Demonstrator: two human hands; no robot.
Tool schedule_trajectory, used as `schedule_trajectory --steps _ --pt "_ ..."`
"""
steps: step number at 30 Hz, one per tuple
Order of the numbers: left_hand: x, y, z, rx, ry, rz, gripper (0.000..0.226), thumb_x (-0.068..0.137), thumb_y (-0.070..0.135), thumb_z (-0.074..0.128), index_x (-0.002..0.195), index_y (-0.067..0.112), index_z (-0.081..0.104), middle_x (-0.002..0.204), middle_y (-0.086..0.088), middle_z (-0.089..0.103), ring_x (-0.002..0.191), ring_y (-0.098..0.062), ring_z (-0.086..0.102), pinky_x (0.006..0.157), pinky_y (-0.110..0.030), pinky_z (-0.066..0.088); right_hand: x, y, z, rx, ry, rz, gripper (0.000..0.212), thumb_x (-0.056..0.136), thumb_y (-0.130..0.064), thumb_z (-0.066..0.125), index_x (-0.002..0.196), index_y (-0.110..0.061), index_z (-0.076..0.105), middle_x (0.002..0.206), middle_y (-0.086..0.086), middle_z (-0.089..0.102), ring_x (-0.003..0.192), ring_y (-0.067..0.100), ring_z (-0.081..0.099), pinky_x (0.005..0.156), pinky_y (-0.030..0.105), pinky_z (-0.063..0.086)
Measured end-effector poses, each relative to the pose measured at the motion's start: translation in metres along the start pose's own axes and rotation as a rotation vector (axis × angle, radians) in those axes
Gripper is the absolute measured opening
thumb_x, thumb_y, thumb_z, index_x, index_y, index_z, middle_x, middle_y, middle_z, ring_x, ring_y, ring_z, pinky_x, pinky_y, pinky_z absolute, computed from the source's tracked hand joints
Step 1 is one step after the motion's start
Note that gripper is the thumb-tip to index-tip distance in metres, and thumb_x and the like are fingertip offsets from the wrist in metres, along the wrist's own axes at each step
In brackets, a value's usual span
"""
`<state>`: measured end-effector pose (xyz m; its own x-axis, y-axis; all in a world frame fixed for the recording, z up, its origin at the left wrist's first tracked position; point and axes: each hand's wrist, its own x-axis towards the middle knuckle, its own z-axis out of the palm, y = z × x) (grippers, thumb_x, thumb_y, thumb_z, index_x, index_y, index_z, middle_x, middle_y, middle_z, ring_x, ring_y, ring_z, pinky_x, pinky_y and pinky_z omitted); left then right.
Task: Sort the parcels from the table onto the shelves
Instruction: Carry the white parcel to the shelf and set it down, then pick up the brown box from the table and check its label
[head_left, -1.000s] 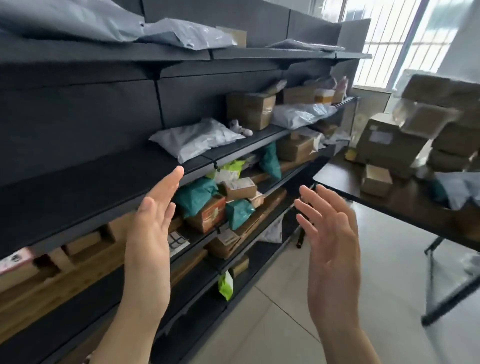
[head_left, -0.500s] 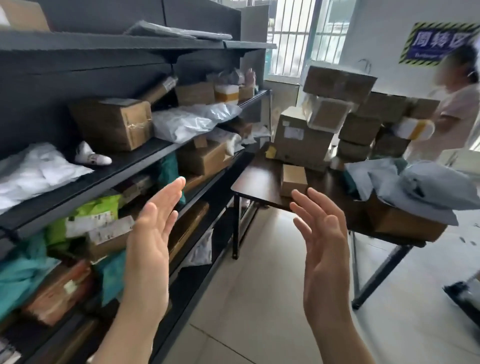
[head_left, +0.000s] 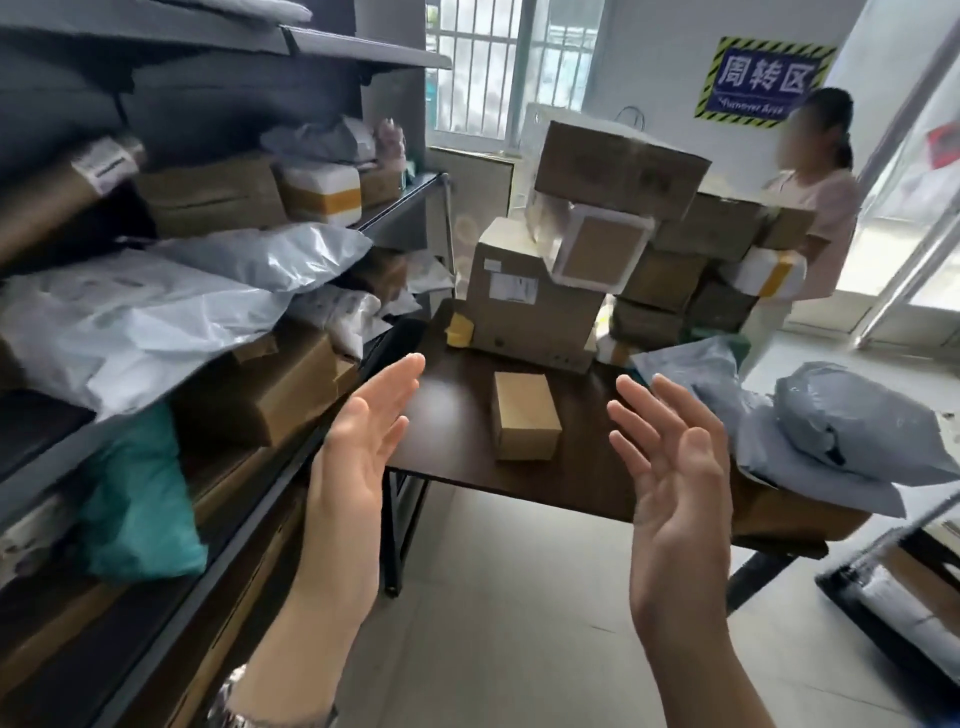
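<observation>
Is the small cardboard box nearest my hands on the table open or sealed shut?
Shut, it seems: the small cardboard box lies flat on the table with no raised flaps. Tape cannot be made out.

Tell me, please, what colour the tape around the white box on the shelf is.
Yellow-orange tape, seen in the head view.

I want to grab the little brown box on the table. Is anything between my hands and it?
Nothing visible. Both hands, left hand and right hand, are open and empty, and the small box sits alone on bare table just ahead.
</observation>
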<state>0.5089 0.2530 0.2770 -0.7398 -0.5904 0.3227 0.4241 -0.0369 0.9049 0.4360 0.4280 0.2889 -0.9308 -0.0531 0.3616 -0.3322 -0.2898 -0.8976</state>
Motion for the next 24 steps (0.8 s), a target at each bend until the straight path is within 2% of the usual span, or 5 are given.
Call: schedule_trajectory --steps 6,12,15,18,24 --pt "0.104 -0.047 0.027 -0.029 -0.078 -0.078 0.052 0.091 0.051 0.032 0.132 0.036 0.062 0.142 0.014 0.064 0.135 -0.007 0.056 0.12 -0.046 0.033 0.086 0.046 0.013 -0.039 0.088 -0.006 0.037 0.099 -0.034 0.029 0.119 -0.034 0.06 0.135 0.004 0.068 0.125 0.015 0.065 0.107 0.035 0.048" --pt "0.181 -0.115 0.041 -0.033 -0.061 -0.188 0.047 0.099 0.038 0.027 0.127 0.035 0.065 0.139 0.013 0.067 0.132 -0.009 0.06 0.118 -0.045 0.036 0.166 0.096 0.017 -0.024 0.161 0.057 0.033 0.093 -0.029 0.032 0.114 -0.027 0.058 0.133 0.013 0.064 0.116 0.018 0.067 0.103 0.033 0.05" --pt "0.218 -0.157 0.05 -0.009 -0.044 -0.22 0.047 0.097 0.042 0.03 0.127 0.036 0.066 0.137 0.013 0.068 0.131 -0.007 0.06 0.117 -0.042 0.038 0.211 0.129 0.018 -0.057 0.177 0.114 0.031 0.11 -0.014 0.025 0.115 -0.021 0.055 0.14 0.022 0.06 0.116 0.024 0.063 0.105 0.035 0.047" --pt "0.261 -0.205 0.063 0.063 -0.002 -0.244 0.048 0.097 0.046 0.03 0.125 0.038 0.067 0.136 0.015 0.068 0.13 -0.004 0.06 0.117 -0.041 0.038 0.268 0.17 0.011 -0.115 0.174 0.277 0.041 0.109 0.004 0.014 0.117 -0.014 0.05 0.146 0.024 0.056 0.108 0.023 0.063 0.108 0.038 0.045" --pt "0.343 -0.303 0.083 0.163 0.078 -0.465 0.046 0.093 0.048 0.027 0.12 0.044 0.064 0.133 0.02 0.065 0.124 0.001 0.062 0.113 -0.031 0.042 0.343 0.273 -0.014 -0.122 0.186 0.358 0.036 0.112 -0.01 0.022 0.133 -0.008 0.051 0.145 0.019 0.058 0.129 0.031 0.06 0.113 0.04 0.044"
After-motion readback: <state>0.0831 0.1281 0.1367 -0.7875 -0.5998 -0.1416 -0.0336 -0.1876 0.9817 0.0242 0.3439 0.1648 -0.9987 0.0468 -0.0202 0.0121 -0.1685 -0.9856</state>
